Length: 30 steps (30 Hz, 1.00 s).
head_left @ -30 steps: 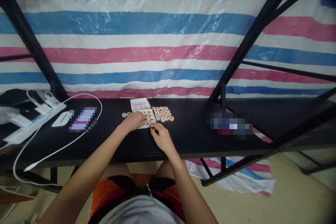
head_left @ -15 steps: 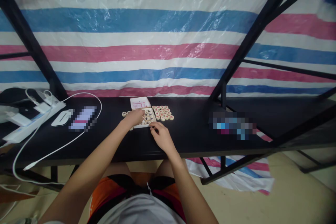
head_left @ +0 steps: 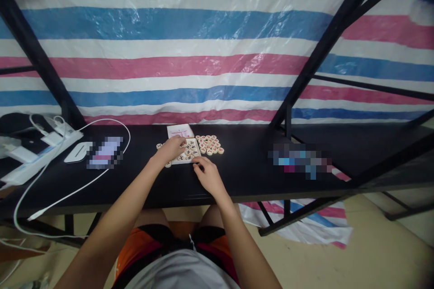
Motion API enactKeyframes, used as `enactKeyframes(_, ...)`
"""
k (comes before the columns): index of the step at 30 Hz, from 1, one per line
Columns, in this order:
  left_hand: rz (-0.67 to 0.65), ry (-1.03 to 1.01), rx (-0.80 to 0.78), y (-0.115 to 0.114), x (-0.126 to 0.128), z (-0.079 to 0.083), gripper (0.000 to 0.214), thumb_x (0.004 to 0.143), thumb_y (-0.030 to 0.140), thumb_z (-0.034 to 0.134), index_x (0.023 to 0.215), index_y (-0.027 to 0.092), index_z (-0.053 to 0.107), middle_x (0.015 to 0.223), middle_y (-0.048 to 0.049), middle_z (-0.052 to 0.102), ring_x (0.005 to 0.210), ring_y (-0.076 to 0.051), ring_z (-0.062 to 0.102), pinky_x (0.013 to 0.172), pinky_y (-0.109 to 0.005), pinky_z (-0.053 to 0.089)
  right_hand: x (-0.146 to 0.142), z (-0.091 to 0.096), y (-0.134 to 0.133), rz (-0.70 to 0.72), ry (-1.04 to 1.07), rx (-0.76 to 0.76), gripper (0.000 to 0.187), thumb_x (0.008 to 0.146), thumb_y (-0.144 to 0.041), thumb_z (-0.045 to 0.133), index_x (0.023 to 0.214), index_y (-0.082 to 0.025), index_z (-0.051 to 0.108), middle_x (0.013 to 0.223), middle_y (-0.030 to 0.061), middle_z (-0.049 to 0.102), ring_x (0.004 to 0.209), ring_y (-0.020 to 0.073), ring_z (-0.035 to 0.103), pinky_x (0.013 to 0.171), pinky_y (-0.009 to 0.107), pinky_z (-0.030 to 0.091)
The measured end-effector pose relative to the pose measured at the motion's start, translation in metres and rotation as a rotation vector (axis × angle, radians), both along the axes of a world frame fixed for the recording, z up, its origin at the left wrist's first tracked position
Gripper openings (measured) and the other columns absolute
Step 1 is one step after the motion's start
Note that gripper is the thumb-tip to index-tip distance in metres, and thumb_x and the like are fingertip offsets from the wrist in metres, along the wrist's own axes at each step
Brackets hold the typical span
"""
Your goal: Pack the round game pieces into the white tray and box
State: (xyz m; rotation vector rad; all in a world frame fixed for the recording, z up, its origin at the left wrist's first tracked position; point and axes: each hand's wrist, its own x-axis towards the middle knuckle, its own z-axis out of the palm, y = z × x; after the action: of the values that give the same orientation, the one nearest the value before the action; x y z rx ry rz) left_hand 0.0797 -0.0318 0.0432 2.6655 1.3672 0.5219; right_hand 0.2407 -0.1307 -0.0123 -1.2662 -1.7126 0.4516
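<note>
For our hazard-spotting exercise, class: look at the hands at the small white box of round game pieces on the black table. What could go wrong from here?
1. The left hand reaches over the shallow white box; a careless sweep could scatter the pieces in it.
2. The loose pieces beside the box might roll off the near edge of the table if the right hand nudges them.

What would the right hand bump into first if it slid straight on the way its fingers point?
Probably the white tray holding round pieces: the right hand points at its near corner, seemingly almost touching. Depth is hard to judge.
</note>
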Motion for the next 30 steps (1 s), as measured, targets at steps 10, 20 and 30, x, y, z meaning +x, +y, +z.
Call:
enactKeyframes(10, 0.355, -0.410, 0.021, -0.049, -0.094, -0.024, 0.011, 0.076, 0.026, 0.054, 0.083, 0.019, 0.057, 0.082, -0.0028, 0.057, 0.076, -0.017, 0.058, 0.074, -0.029, 0.047, 0.000, -0.001, 0.000, -0.002, 0.023, -0.014, 0.023, 0.083, -0.020, 0.046, 0.096, -0.020, 0.065, 0.106, 0.0063, 0.064, 0.077, 0.0154, 0.062, 0.081, 0.031, 0.048)
enactKeyframes(20, 0.249, -0.241, 0.061, -0.057, -0.094, -0.046, 0.020, 0.084, 0.024, 0.044, 0.092, 0.018, 0.061, 0.101, -0.0077, 0.060, 0.097, -0.022, 0.057, 0.092, -0.036, 0.045, 0.000, -0.002, 0.000, -0.003, 0.018, 0.000, 0.022, 0.083, -0.020, 0.047, 0.095, -0.020, 0.065, 0.104, 0.0065, 0.064, 0.076, 0.0154, 0.062, 0.080, 0.031, 0.048)
enactKeyframes(30, 0.257, -0.043, 0.085, -0.061, -0.088, -0.047, 0.039, 0.087, 0.029, 0.042, 0.122, 0.020, 0.058, 0.122, -0.0108, 0.056, 0.107, -0.028, 0.054, 0.091, -0.045, 0.045, 0.000, -0.001, -0.001, -0.002, 0.016, -0.002, 0.023, 0.083, -0.020, 0.046, 0.096, -0.020, 0.065, 0.104, 0.0069, 0.064, 0.076, 0.0155, 0.062, 0.080, 0.031, 0.049)
